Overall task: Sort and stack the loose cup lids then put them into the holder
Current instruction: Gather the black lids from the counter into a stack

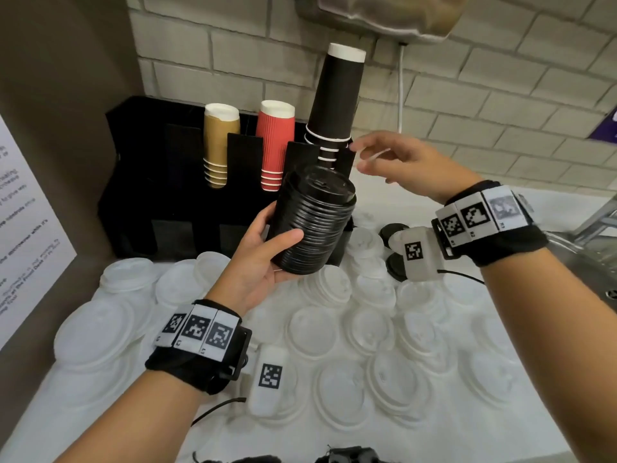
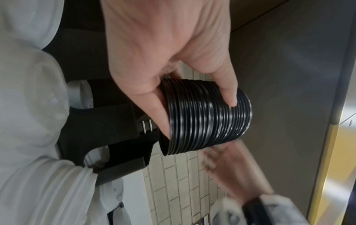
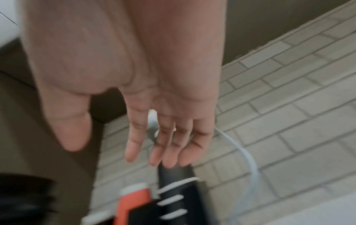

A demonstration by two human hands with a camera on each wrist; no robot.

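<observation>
My left hand [image 1: 267, 259] grips a tall stack of black lids [image 1: 314, 222] just in front of the black holder [image 1: 140, 182]; the same stack of black lids [image 2: 208, 115] shows between thumb and fingers of the left hand [image 2: 163, 60] in the left wrist view. My right hand [image 1: 384, 158] hovers open beside the black cup stack [image 1: 337, 101], fingers straight, holding nothing; its right hand [image 3: 154, 106] is blurred in the right wrist view. Many loose white lids [image 1: 317, 329] cover the counter. Two loose black lids [image 1: 395, 262] lie under my right wrist.
The holder carries a tan cup stack [image 1: 220, 145] and a red cup stack [image 1: 275, 145]. A brown side wall with a white notice [image 1: 30, 228] closes the left. A metal sink edge [image 1: 587, 248] is at right. A white cable [image 1: 400, 88] hangs on the brick wall.
</observation>
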